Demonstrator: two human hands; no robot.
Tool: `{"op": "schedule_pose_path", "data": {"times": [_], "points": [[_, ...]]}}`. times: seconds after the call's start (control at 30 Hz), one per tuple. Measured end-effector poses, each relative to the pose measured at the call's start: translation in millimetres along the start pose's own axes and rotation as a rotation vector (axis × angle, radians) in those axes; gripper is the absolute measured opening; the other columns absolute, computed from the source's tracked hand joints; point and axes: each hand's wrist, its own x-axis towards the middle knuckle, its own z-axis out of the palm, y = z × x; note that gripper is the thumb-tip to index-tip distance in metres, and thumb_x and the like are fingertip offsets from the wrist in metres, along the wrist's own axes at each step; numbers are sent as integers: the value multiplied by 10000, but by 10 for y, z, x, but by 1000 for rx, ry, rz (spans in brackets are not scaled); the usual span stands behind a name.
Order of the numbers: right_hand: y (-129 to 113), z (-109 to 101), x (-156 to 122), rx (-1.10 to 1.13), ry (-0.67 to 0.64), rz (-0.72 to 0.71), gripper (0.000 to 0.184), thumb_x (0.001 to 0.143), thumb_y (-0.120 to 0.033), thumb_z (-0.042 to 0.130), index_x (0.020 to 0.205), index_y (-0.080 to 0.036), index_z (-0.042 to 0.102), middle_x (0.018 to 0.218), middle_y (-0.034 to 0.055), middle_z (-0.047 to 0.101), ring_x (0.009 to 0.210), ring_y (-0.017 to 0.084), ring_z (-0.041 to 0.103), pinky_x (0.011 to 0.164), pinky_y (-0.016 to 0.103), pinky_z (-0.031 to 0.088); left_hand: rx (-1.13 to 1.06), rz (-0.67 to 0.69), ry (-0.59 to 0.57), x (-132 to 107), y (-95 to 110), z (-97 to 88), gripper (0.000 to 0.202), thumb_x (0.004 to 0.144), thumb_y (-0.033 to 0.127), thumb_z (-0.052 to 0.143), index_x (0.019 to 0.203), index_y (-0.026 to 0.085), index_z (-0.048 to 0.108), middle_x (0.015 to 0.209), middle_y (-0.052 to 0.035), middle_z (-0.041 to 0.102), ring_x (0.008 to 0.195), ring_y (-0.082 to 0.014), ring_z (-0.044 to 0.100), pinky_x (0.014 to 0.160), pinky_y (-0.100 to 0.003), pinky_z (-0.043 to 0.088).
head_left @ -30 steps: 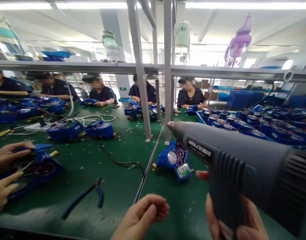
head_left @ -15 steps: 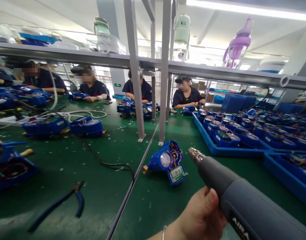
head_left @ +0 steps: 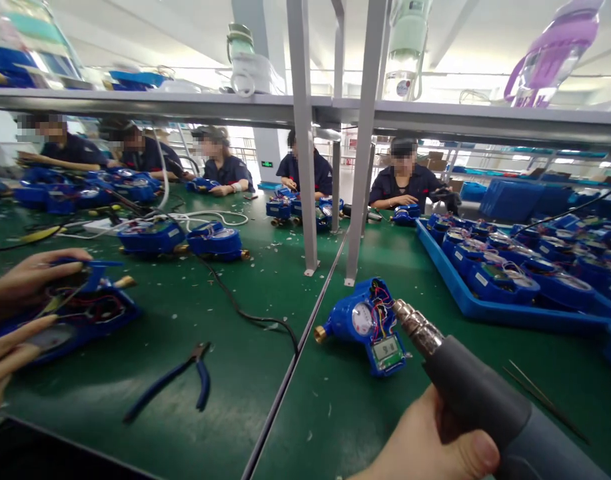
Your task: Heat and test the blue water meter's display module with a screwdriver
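While the left hand [head_left: 425, 440] is curled round the heat gun [head_left: 478, 390] in the head view, its nozzle [head_left: 420, 327] sits right by the wires [head_left: 383, 310] in an open blue meter [head_left: 360, 323] on the green bench [head_left: 358, 427]. Right hand's out of frame, can't tell.

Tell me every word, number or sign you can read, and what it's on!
I can't read any for certain.
Purple bottle: big letters, too blurred.
Round sticker on the tall green bottle: too small.
Green sign at the back: too small.
Near meter: marks on its screen and dial, too blurred.
White label in the tray: too small.
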Motion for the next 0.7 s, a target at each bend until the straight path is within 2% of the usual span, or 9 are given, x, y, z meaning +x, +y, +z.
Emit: {"op": "schedule_pose_path", "data": {"times": [0.07, 0.1, 0.17, 0.23, 0.3, 0.37, 0.47, 0.57, 0.7], "points": [[42, -14, -1, -16, 31, -2, 369, 917, -513, 600, 1143, -222, 605, 1181, 90, 574, 1062, 251, 545, 887, 442, 494, 210, -74, 4, -143, 145, -71, 850, 662, 575, 772, 1344, 139, 513, 1279, -200, 605, 1195, -356, 566, 1020, -505, 409], [63, -32, -10, -24, 48, -1, 389, 933, -521, 575, 1170, -213, 590, 1185, 93, 569, 1045, 246, 552, 878, 441, 503, 371, -107, 56, -238, 242, -128, 804, 708, 565, 738, 1359, 153, 508, 1271, -191, 615, 1154, -339, 594, 985, -490, 446], [98, -84, -40, -37, 86, 10, 415, 937, -561, 548, 1236, -273, 555, 1182, 93, 579, 1045, 265, 561, 827, 445, 526, 781, -121, 261, -445, 479, -304, 596, 830, 505, 629, 1323, 180, 552, 1221, -152, 651, 1069, -282, 637, 932, -435, 498], [122, -146, -75, -51, 125, 23, 464, 927, -604, 529, 1275, -296, 527, 1176, 96, 588, 1054, 282, 560, 813, 462, 527, 1277, -51, 496, -628, 750, -579, 383, 927, 394, 496, 1256, 229, 603, 1216, -87, 662, 1096, -233, 623, 978, -386, 478], [143, -193, -97, -65, 162, 34, 488, 914, -624, 524, 1252, -272, 546, 1176, 98, 586, 1073, 283, 546, 852, 475, 504, 1776, -6, 642, -754, 1003, -923, 393, 966, 266, 339, 1259, 214, 595, 1254, -76, 646, 1151, -217, 596, 1011, -380, 461], [167, -210, -94, -78, 191, 42, 489, 892, -625, 531, 1175, -231, 593, 1168, 100, 583, 1089, 279, 527, 913, 501, 460, 1901, -53, 635, -828, 1194, -1258, 444, 928, 143, 300, 1256, 165, 600, 1293, -115, 620, 1222, -254, 550, 1067, -469, 398], [213, -188, -52, -96, 215, 54, 375, 795, -615, 603, 1048, -342, 641, 1072, 84, 618, 1113, 314, 509, 913, 548, 428, 1999, -109, 511, -884, 1335, -1581, 485, 869, 52, 330, 1221, 197, 631, 1325, -92, 609, 1328, -264, 455, 1152, -567, 194], [254, -165, -9, -113, 230, 55, 293, 733, -573, 642, 962, -391, 657, 994, 91, 635, 1096, 339, 523, 897, 592, 417, 2062, -146, 408, -917, 1372, -1658, 389, 907, 143, 396, 1191, 240, 645, 1262, -68, 639, 1320, -261, 457, 1158, -600, 53], [267, -184, -9, -141, 258, 36, 229, 761, -556, 610, 905, -386, 663, 975, 89, 643, 1120, 344, 529, 941, 628, 388, 2111, -185, 346, -957, 1391, -1625, 222, 899, 321, 511, 1003, 236, 689, 1037, -42, 645, 1084, -230, 579, 1156, -587, 63]]}}
